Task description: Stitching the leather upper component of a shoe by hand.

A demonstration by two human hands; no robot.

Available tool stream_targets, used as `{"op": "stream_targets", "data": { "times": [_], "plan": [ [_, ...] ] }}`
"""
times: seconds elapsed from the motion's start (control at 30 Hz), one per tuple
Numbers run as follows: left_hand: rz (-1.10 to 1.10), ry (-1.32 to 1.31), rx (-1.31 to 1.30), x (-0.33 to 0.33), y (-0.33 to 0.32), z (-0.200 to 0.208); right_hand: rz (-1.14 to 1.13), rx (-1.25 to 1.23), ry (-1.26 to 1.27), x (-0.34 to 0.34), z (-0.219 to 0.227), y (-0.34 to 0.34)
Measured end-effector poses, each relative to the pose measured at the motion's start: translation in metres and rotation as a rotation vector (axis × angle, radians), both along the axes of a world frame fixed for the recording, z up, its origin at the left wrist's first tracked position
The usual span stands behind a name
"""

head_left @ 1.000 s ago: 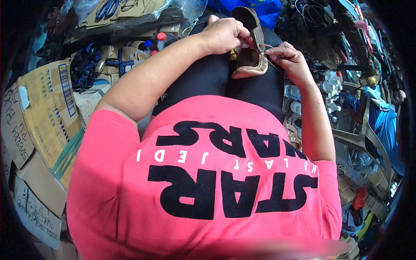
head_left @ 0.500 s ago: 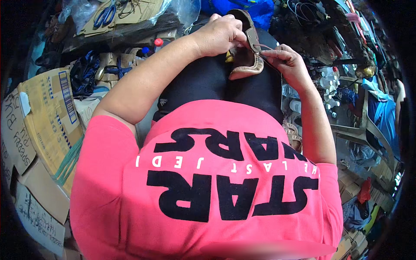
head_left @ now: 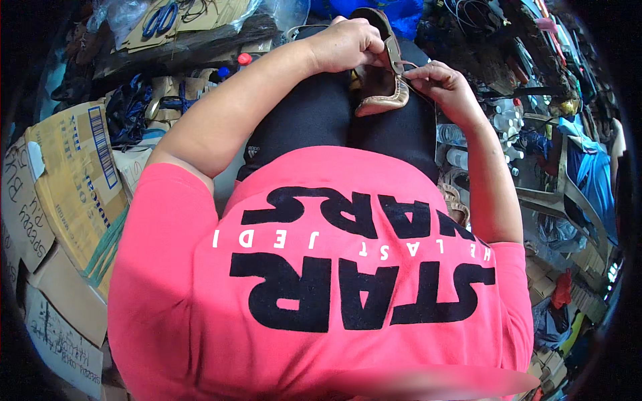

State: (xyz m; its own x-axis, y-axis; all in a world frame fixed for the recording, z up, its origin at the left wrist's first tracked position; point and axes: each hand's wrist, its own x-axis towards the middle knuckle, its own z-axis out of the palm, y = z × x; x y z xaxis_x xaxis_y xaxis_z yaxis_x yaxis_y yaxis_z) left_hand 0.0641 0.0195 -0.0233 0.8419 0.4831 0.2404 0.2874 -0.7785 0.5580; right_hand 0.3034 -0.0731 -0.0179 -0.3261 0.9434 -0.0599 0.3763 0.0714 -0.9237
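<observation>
A brown leather shoe [head_left: 386,103], a moccasin type with a stitched, puckered seam round one end, lies over my thighs at the top of the view. My left hand [head_left: 348,45] is closed round its left edge, fingers curled into the opening. A thin brown lace [head_left: 406,65] comes out of the eyelet part on the right side of the shoe. My right hand [head_left: 441,83] pinches at this lace, thumb and forefinger together, just right of the shoe. Its other fingers are curled. The shoe's inside is partly hidden by my left hand.
Blue-handled scissors [head_left: 160,20] lie on cardboard at the upper left. A red-capped bottle [head_left: 245,59] stands beyond my left forearm. Cardboard boxes [head_left: 67,174] crowd the left. Clear plastic bottles [head_left: 506,120] and a grey chair frame [head_left: 562,177] are on the right.
Both hands and the shoe have shifted slightly; the left hand sits a little higher and further right. The lace near the right hand now runs in a small curve.
</observation>
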Motion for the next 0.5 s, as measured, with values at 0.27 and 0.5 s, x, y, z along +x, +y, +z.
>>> {"op": "stream_targets", "data": {
  "times": [0.27,0.5],
  "plan": [
    [0.013,0.085,0.238,-0.008,-0.013,0.022,0.052,0.355,-0.410,-0.009,0.028,-0.006],
    [-0.117,0.025,0.256,-0.001,-0.003,0.022,0.007,0.106,-0.116,-0.001,0.007,0.001]
  ]
}}
